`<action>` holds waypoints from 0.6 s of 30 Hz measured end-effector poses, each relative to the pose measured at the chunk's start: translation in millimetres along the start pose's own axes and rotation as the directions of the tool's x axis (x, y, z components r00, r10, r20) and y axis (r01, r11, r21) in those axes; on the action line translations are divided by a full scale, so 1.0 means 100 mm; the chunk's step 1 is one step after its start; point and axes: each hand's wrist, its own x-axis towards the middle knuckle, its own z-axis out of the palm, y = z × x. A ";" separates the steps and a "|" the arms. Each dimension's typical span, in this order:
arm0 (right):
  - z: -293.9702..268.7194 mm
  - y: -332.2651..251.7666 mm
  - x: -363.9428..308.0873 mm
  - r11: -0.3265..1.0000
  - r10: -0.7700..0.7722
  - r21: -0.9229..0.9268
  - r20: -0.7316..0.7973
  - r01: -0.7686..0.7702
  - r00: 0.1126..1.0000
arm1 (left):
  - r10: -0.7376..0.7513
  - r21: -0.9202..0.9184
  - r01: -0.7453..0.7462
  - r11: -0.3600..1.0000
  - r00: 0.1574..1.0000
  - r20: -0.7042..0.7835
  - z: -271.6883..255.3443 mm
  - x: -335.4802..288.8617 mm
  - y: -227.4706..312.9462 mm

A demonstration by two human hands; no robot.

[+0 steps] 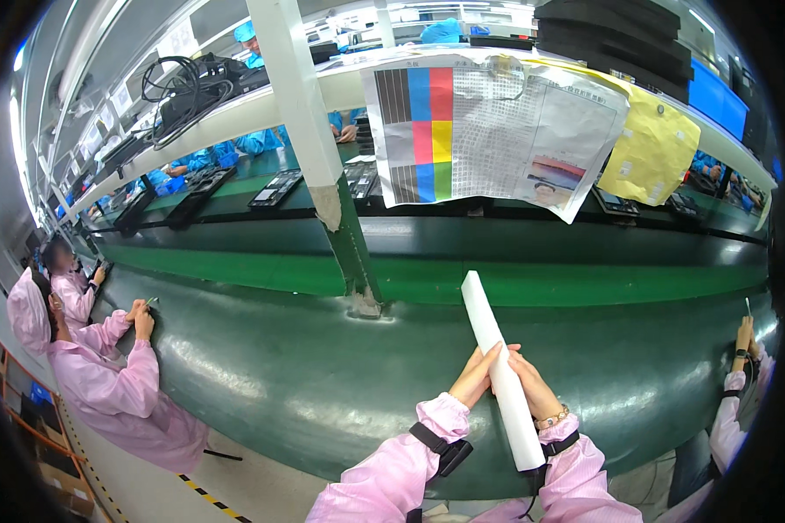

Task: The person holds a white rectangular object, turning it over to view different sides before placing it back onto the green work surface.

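A long, slim white bar [513, 418] slants over the green bench, its far end pointing up and slightly left. What it is made of I cannot tell. My left hand [474, 376] presses against its left side near the middle. From the other side my right hand [536, 389] closes on it, and some fingertips show past the bar's edge. The rest of the fingers are hidden behind it or the hands. A thin dark cable [533, 501] hangs by the bar's near end; whether it joins the bar is unclear. Both forearms wear pink sleeves with black wrist straps.
The green bench [262, 383] curves across the view. A white and green post [323, 166] stands on it. Printed sheets [488, 131] hang from a rail. Behind runs a line with open dark devices [276, 188]. Co-workers in pink [105, 375] sit left; another's hand [743, 338] is right.
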 end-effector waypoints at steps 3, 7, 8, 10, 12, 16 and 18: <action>-0.04 0.06 0.00 1.000 -0.006 -0.011 0.015 0.007 1.000 | 0.000 0.001 0.000 1.000 1.000 0.004 0.00 -0.01 -0.02; 0.02 0.04 -0.01 0.999 -0.026 -0.021 0.005 0.026 1.000 | 0.044 0.001 -0.044 0.999 0.999 -0.003 -0.03 0.00 -0.08; 0.01 0.03 -0.01 0.999 -0.039 -0.020 0.001 0.039 0.999 | 0.045 0.010 -0.045 0.999 0.999 -0.006 -0.02 0.00 -0.08; 0.02 0.02 -0.03 0.999 -0.050 -0.017 -0.003 0.050 0.999 | 0.044 0.018 -0.044 0.999 0.999 -0.011 -0.02 -0.02 -0.08; 0.03 0.00 -0.04 0.999 -0.040 -0.028 0.023 0.041 0.999 | -0.005 0.034 0.007 0.999 0.998 -0.060 -0.02 -0.02 -0.07; -0.03 0.06 0.00 1.000 -0.027 -0.009 0.042 0.027 0.999 | -0.021 0.017 0.022 1.000 0.998 -0.065 0.04 -0.05 -0.05; -0.04 0.10 0.05 0.991 -0.099 -0.084 0.024 0.100 0.995 | 0.014 0.012 -0.013 1.000 0.995 -0.095 0.00 -0.02 -0.11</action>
